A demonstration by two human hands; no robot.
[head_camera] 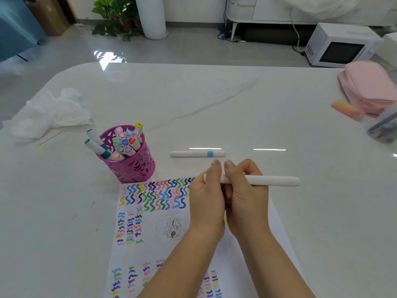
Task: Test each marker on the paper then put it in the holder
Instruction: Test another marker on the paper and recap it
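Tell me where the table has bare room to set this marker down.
Bare table lies beyond the loose marker to the far edge, and right of the paper up to the pouch. Crowded by the holder and tissue.

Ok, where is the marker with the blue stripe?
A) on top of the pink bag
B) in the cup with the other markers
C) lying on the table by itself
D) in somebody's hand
C: the marker with the blue stripe lies flat on the table, to the right of the holder and apart from it, with nothing touching it.
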